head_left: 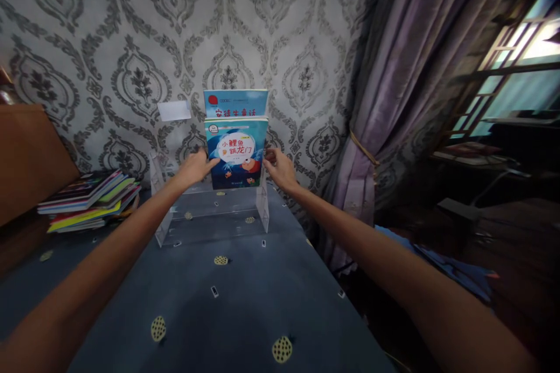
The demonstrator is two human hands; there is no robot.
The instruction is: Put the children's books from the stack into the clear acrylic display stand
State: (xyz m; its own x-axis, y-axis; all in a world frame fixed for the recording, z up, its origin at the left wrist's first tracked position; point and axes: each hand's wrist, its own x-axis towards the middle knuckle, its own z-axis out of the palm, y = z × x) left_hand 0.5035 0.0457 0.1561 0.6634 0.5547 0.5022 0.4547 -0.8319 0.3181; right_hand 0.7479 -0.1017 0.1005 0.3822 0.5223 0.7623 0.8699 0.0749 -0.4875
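A blue picture book (238, 154) with a white oval and red lettering stands upright at a clear tiered display rack (262, 210). Its left edge is gripped by my left hand (195, 168), with the thumb across the cover. On the opposite edge, my right hand (280, 168) pinches the same book between thumb and fingers. Behind and above it rises a second, lighter blue book (236, 102), its lower part hidden by the front one. The rack's lower steps show bare through the transparent plastic.
A stack of books (90, 198) lies on the left of the table (219, 315), beside a brown wooden box or cabinet (35, 157). A white card (174, 110) shows left of the books. A tied purple curtain (376, 111) hangs beyond the table's right edge.
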